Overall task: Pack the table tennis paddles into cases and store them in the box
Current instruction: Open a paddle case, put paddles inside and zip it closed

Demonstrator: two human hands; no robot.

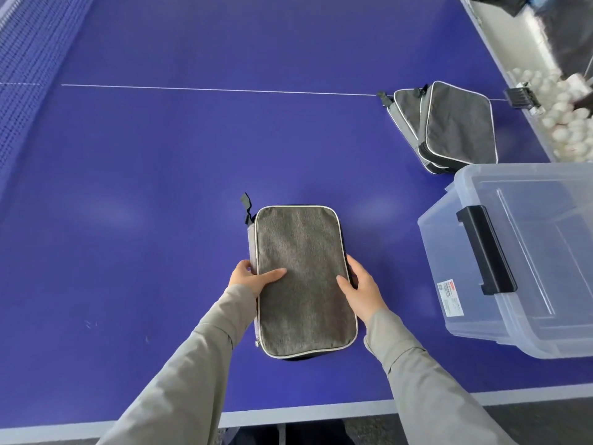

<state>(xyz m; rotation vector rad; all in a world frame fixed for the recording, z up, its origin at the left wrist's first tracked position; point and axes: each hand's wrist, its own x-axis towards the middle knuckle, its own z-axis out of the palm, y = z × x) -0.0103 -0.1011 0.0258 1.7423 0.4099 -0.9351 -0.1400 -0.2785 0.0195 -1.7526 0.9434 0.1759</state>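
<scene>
On the blue bench (160,155), both the left hand (248,277) and right hand (361,290) clasp a zipped grey paddle case (305,268) by its sides. To the right stand a clear storage box (449,268) and two more cases (449,123), well apart.

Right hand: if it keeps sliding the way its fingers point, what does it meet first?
The right hand points up-left, across the grey case it already grips. Beyond that, only bare blue table, probably clear to the net.

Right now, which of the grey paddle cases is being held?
The case lying alone near the table's front edge, gripped at its sides by the left hand and right hand. The stacked cases beyond the plastic box lie untouched.
</scene>
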